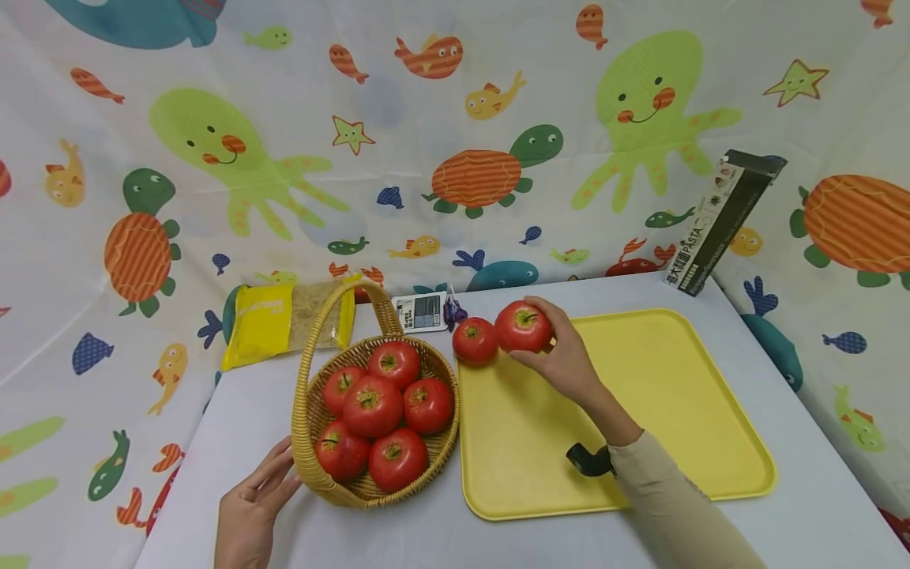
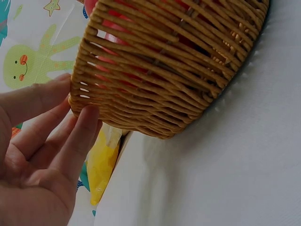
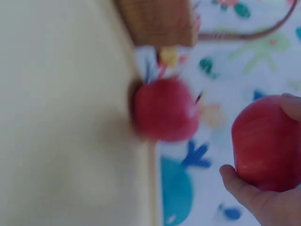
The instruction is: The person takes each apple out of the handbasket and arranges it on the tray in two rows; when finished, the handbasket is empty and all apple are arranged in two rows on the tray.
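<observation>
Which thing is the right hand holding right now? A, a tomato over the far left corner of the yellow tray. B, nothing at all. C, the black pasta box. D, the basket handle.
A: the right hand grips a tomato at the tray's far left corner, beside another tomato.

Right hand (image 1: 562,357): arm extended toward twelve o'clock, sleeve to the wrist, fingers and thumb curled in a grip, thumb at six o'clock. Left hand (image 1: 250,506): near the body at seven o'clock, palm inward, fingers (image 2: 75,141) straight, pointing toward one o'clock.
</observation>
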### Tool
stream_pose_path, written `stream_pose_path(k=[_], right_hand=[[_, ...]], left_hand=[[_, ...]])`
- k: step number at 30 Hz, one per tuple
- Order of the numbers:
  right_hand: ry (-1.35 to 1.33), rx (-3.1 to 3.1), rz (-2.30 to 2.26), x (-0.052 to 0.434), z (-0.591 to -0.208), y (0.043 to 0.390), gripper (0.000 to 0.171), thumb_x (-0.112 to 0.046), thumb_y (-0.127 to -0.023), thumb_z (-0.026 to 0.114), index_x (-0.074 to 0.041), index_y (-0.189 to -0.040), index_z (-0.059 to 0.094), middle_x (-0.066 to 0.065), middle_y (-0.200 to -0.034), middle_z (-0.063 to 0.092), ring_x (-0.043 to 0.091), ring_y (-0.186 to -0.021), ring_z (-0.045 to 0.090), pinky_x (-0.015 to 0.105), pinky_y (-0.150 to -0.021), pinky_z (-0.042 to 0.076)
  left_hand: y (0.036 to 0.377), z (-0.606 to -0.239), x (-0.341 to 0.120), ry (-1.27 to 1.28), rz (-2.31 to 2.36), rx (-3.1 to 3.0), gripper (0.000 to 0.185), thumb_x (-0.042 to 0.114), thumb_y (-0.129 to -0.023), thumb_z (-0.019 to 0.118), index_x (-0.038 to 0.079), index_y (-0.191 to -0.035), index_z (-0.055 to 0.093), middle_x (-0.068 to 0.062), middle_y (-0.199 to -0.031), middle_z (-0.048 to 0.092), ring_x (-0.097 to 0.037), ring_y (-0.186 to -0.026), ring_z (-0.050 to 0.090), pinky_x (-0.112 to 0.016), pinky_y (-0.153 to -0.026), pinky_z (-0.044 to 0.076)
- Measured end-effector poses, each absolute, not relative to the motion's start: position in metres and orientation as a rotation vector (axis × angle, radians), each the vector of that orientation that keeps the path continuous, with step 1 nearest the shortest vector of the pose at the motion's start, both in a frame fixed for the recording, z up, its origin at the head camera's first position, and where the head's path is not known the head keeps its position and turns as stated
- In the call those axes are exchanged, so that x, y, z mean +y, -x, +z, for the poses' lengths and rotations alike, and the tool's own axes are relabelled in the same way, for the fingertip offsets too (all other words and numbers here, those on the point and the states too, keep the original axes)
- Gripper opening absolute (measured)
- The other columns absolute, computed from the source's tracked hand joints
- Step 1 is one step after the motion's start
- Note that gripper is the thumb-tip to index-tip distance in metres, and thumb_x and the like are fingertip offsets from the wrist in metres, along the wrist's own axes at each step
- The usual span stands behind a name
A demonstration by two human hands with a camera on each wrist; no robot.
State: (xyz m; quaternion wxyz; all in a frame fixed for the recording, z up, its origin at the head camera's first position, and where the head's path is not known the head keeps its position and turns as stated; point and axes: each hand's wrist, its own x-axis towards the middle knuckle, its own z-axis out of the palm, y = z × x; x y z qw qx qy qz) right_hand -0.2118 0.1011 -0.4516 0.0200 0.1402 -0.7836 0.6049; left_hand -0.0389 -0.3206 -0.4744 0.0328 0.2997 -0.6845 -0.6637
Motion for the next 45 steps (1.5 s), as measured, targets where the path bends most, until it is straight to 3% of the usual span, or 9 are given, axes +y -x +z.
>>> stream_pose_path(k=[9,19,37,41,45], right_hand=[[-0.158,-2.615,1.756,0.110,-0.488,0.246,0.079,-0.009,-0.087,0.082,-0.013,-0.154,0.039,0.017,-0.151,0.045,0.039,-0.138,0.041,0.058,-0.108,0.047],[-0.176,-2.671,1.628,0.109,-0.507,0.256,0.082,-0.006,-0.083,0.084,-0.005,-0.151,0.039,0.020,-0.149,0.045,0.040,-0.135,0.043,0.059,-0.110,0.045],[-0.163,-2.752,1.622,0.112,-0.507,0.255,0.082,-0.013,-0.087,0.082,-0.008,-0.154,0.034,0.022,-0.149,0.045,0.042,-0.134,0.044,0.059,-0.110,0.045],[-0.192,-2.776,1.618,0.114,-0.509,0.256,0.092,-0.016,-0.088,0.082,-0.011,-0.160,0.025,0.022,-0.156,0.038,0.043,-0.138,0.040,0.061,-0.111,0.043],[-0.256,-2.825,1.499,0.121,-0.496,0.253,0.103,-0.027,-0.088,0.082,-0.014,-0.164,0.013,0.023,-0.166,0.014,0.046,-0.150,0.018,0.070,-0.113,0.033]], left_hand=[[0.038,-0.474,-0.321,-0.921,-2.045,-2.114,0.043,0.004,-0.086,0.081,0.012,-0.128,0.073,0.023,-0.124,0.064,0.012,-0.109,0.060,-0.013,-0.088,0.055],[0.039,-0.476,-0.322,-0.911,-2.054,-2.100,0.046,0.001,-0.084,0.082,0.008,-0.128,0.072,0.024,-0.121,0.065,0.011,-0.109,0.061,-0.014,-0.088,0.055],[0.042,-0.473,-0.318,-0.932,-2.046,-2.091,0.053,0.006,-0.084,0.084,0.004,-0.134,0.067,0.013,-0.136,0.060,0.011,-0.111,0.060,-0.015,-0.090,0.055],[0.041,-0.473,-0.319,-0.941,-2.049,-2.085,0.052,0.005,-0.084,0.084,0.006,-0.133,0.068,0.015,-0.134,0.061,0.012,-0.111,0.060,-0.015,-0.090,0.055],[0.039,-0.473,-0.320,-0.913,-2.068,-2.072,0.049,0.001,-0.084,0.082,0.007,-0.131,0.070,0.021,-0.125,0.064,0.012,-0.109,0.060,-0.014,-0.089,0.055]])
